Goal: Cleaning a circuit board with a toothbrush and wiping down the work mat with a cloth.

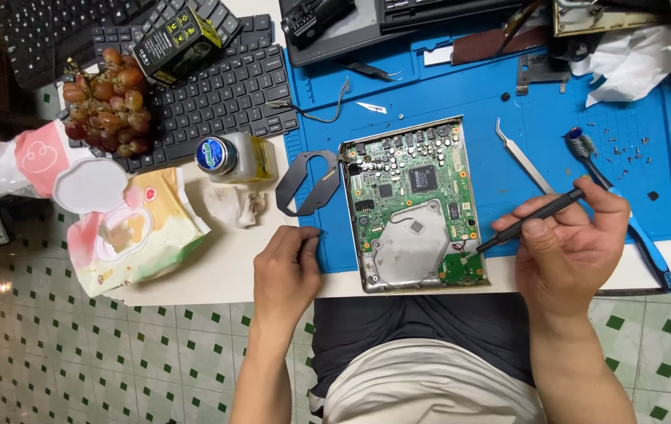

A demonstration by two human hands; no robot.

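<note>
right hand point(567, 247) at lower right pinches a thin black screwdriver point(528, 221) onto the circuit board point(414, 204) at centre frame — stiff, fragile, best held by its metal edges — left hand point(287, 271) curled, empty, on the counter point(218, 267).

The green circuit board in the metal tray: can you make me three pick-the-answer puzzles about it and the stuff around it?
1. Where does the green circuit board in its metal tray lie?
A. blue work mat
B. floor
C. keyboard

2. What colour is the slim screwdriver?
A. red
B. black
C. yellow

3. What is the right hand doing?
A. resting empty
B. holding grapes
C. gripping the screwdriver, tip on the board

Answers: A, the blue work mat shows around the tray; B, its shaft is black; C, the fingers wrap it and its tip meets the board's lower corner.
</note>
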